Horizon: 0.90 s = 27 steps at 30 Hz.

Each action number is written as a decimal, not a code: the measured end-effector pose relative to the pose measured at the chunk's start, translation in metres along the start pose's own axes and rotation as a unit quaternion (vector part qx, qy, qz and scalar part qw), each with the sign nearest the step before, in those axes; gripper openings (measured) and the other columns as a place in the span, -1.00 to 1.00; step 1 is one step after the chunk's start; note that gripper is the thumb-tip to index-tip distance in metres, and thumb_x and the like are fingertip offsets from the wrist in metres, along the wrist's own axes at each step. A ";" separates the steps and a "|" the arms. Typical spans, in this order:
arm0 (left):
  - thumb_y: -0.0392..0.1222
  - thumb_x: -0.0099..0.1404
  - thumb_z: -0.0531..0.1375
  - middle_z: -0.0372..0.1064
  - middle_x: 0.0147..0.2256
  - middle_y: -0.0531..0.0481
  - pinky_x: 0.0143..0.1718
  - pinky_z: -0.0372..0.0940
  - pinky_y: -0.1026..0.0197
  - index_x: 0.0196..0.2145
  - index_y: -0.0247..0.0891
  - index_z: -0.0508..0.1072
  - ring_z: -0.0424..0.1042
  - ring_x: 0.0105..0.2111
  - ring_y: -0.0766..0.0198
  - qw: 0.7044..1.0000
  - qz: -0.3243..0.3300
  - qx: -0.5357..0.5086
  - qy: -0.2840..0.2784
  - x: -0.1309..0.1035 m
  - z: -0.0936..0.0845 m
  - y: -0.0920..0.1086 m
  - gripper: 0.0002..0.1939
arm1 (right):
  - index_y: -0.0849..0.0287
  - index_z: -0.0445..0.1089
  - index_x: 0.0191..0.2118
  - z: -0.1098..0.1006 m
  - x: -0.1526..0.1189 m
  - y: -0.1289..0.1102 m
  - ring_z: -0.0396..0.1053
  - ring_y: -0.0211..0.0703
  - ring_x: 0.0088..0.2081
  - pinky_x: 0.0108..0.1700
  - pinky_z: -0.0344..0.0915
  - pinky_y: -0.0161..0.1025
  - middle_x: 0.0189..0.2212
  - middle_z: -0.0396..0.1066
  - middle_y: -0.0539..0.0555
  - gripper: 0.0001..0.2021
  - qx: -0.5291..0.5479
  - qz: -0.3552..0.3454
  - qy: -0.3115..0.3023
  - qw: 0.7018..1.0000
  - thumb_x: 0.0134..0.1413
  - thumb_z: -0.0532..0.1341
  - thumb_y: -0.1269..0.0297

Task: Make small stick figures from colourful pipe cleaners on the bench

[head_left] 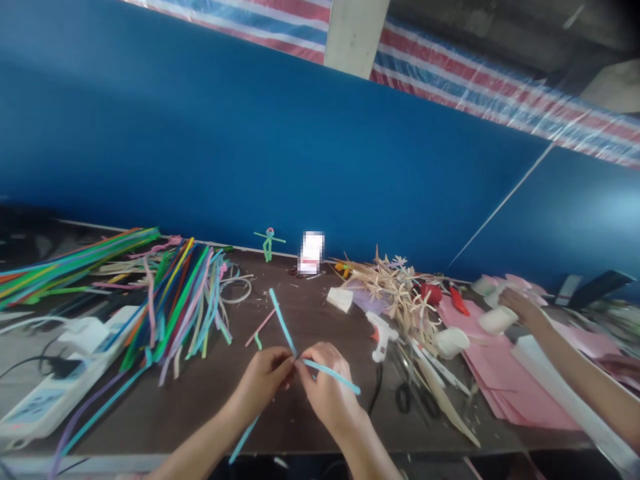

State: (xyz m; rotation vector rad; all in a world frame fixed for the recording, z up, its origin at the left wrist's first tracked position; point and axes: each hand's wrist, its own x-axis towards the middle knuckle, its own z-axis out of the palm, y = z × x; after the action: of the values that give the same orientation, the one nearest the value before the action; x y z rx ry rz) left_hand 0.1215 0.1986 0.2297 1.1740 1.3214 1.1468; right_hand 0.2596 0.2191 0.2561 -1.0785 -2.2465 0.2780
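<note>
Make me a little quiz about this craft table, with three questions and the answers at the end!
1. What colour is the fuzzy craft wire in the left hand and right hand?
a) red
b) light blue
c) black

2. True or false: the little green figure is farther left than the glue gun.

3. Fill in: the big paper sheets on the right are ____.

Key: 1 b; 2 true; 3 pink.

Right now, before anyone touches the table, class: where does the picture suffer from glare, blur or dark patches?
Head view: pale glare brightens the blue wall at the far right; white glints streak the striped sheeting; fine detail looks soft around the left hand and right hand; the upper right corner falls dark.
</note>
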 end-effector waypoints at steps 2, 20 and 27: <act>-0.11 0.09 0.07 0.22 -0.67 0.10 -0.59 0.09 0.34 -0.58 -0.33 0.35 0.20 -0.64 0.38 1.000 0.001 0.002 -0.011 0.000 -0.001 0.001 -0.76 | 0.15 0.28 -0.49 0.001 0.000 -0.001 0.25 -0.21 -0.38 -0.33 0.12 -0.30 -0.51 0.32 -0.01 -0.89 -0.009 -0.007 -0.002 1.000 0.03 0.14 0.38; -0.10 0.02 0.17 0.18 -0.65 0.13 -0.67 0.08 0.37 -0.47 -0.33 0.36 0.16 -0.65 0.40 0.999 -0.027 -0.046 -0.005 -0.006 -0.001 0.010 -0.79 | 0.20 0.37 -0.43 0.005 0.003 -0.004 0.36 -0.22 -0.47 -0.39 0.26 -0.35 -0.54 0.41 0.02 -0.88 0.228 0.150 0.027 0.962 0.01 0.10 0.35; -0.13 0.05 0.15 0.20 -0.66 0.12 -0.59 0.11 0.34 -0.50 -0.32 0.33 0.20 -0.63 0.38 1.000 0.012 -0.029 -0.001 -0.001 0.001 -0.002 -0.82 | 0.21 0.36 -0.44 0.007 0.003 -0.001 0.36 -0.21 -0.48 -0.40 0.26 -0.35 -0.54 0.41 0.02 -0.90 0.272 0.181 0.026 0.945 -0.02 0.12 0.34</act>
State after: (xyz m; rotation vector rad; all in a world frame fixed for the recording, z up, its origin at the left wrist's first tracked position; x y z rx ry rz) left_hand 0.1226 0.1979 0.2279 1.1525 1.2675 1.1935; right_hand 0.2530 0.2213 0.2525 -1.1538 -1.7470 0.9496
